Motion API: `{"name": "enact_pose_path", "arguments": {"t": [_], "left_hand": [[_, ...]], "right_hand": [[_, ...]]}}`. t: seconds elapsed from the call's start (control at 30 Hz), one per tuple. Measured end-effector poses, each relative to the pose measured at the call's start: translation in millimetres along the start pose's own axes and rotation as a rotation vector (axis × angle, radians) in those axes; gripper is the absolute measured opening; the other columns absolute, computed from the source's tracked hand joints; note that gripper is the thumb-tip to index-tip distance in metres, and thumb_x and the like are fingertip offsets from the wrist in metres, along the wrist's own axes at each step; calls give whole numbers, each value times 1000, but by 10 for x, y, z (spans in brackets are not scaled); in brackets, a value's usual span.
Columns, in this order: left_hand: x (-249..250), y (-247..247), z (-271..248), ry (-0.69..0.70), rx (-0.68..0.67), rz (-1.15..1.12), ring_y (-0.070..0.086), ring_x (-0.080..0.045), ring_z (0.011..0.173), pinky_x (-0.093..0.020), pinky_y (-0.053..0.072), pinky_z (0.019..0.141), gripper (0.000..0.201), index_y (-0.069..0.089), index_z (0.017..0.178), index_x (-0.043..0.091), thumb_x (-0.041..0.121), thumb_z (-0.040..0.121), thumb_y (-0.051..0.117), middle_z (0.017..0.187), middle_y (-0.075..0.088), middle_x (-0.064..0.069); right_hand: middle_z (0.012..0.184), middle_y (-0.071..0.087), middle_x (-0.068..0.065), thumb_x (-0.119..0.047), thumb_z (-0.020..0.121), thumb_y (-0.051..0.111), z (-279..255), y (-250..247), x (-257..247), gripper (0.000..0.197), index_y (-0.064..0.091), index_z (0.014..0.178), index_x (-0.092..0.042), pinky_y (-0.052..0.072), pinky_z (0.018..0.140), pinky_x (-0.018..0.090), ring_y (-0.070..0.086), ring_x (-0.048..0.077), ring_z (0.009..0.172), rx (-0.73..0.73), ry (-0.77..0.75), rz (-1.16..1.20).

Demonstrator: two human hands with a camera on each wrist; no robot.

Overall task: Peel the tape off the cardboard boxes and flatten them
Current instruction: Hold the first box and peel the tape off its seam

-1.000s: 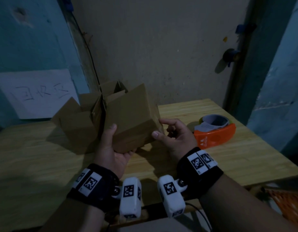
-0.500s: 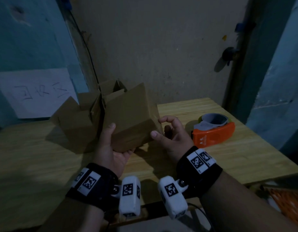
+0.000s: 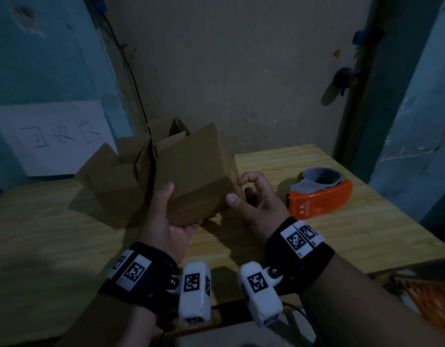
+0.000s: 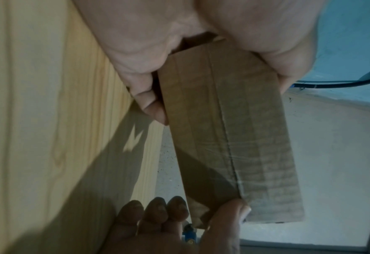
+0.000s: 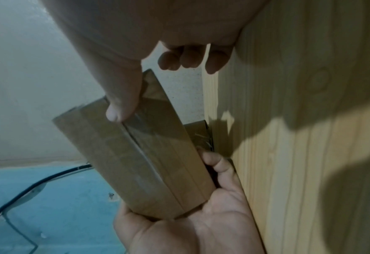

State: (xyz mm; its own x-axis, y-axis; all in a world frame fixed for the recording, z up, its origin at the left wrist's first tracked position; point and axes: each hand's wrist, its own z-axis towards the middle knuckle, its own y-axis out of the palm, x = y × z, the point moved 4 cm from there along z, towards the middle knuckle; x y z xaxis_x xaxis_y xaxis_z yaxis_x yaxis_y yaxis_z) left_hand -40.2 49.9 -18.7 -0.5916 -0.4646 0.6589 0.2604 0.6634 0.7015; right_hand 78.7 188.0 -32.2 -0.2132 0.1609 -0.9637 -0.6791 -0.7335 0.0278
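Cardboard box (image 3: 191,176) is held tilted above the table (image 3: 341,234), its taped face (image 4: 233,137) toward the wrists; the tape's loose end cannot be made out. Left hand (image 3: 166,221) cups the box's lower corner, thumb on the near side, fingers hidden beneath: grip closed on the box. Right hand (image 3: 256,196) pinches its right corner, thumb at the seam. The second box (image 3: 111,181) behind is partly hidden. The wall paper (image 3: 53,139) bears handwriting, unreadable; the orange tape dispenser (image 3: 319,196) has small illegible marks. Against the earlier frame, the right fingers curl tighter at the corner.
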Motion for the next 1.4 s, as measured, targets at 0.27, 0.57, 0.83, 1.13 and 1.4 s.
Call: {"name": "enact_pose_path", "arguments": {"t": [0.27, 0.57, 0.83, 1.13, 1.4], "left_hand": [[-3, 4, -2, 6, -9, -8, 70, -33, 110, -43, 58, 82, 69, 62, 125, 13, 35, 62, 79, 121, 74, -14], [3, -24, 8, 12, 9, 13, 72, -32, 109, -42, 58, 85, 73, 62, 131, 11, 38, 65, 81, 122, 75, -15], [-7, -22, 19, 14, -4, 7, 72, -32, 107, -42, 58, 82, 76, 61, 130, 11, 37, 61, 81, 119, 75, -15], [-3, -44, 26, 6, 8, 20, 74, -29, 101, -39, 59, 76, 76, 63, 129, 12, 38, 60, 82, 114, 77, -13], [3, -30, 8, -9, 7, 5, 72, -31, 104, -45, 57, 93, 40, 64, 117, 12, 33, 86, 75, 114, 75, -14]], "right_hand": [[100, 56, 5, -69, 57, 78, 5, -25, -14, 61, 58, 112, -51, 58, 75, 46, 60, 26, 92, 124, -11, -113], [109, 58, 25, -60, 60, 80, -40, 20, -98, 57, 57, 109, -43, 57, 75, 62, 61, 45, 97, 71, 13, -80], [100, 53, -2, -59, 66, 81, -44, -6, -83, 59, 54, 118, -51, 53, 70, 38, 56, 20, 89, 64, 11, -61], [109, 57, -12, -32, 74, 82, -82, -76, -180, 36, 64, 99, -51, 44, 73, 21, 55, 6, 101, 133, -32, -156], [107, 54, 6, -60, 58, 80, -11, 21, -93, 56, 61, 109, -46, 55, 73, 42, 58, 25, 95, 66, 14, -89]]}}
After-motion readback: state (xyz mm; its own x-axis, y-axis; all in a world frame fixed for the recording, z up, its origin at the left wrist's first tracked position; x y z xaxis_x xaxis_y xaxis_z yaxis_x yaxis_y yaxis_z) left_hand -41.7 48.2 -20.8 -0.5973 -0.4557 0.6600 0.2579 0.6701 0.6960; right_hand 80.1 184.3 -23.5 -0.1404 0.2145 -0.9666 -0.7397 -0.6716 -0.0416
